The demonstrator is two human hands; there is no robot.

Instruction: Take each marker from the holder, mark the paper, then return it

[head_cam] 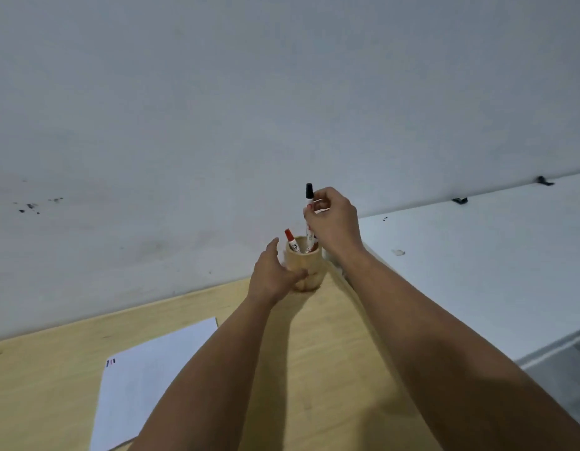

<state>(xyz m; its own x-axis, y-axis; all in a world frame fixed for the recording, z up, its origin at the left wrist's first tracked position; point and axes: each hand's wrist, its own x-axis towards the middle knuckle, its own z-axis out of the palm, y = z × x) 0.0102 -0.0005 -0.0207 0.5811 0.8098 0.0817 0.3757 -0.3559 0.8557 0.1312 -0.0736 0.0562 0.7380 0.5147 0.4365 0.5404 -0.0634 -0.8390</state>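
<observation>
Black marker (pixel 309 194) pinched, R hand (pixel 335 222); L hand (pixel 271 277) grips holder (pixel 311 266).

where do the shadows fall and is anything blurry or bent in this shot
Head view: soft even light, no glare; the forearms shade the wooden table between them and look wide-angle stretched lower down; label on the red-capped marker is blurred.

- No text, brand or number can be read anywhere in view.
- Black-capped marker (pixel 309 201): red and dark print on the white barrel, too blurred to read.
- Red-capped marker (pixel 291 241), standing in the holder (pixel 310 265): dark print just below the cap, not legible.
- Paper (pixel 151 379) on the surface: a few short strokes (pixel 111 362) by its far left corner, no characters.
</observation>
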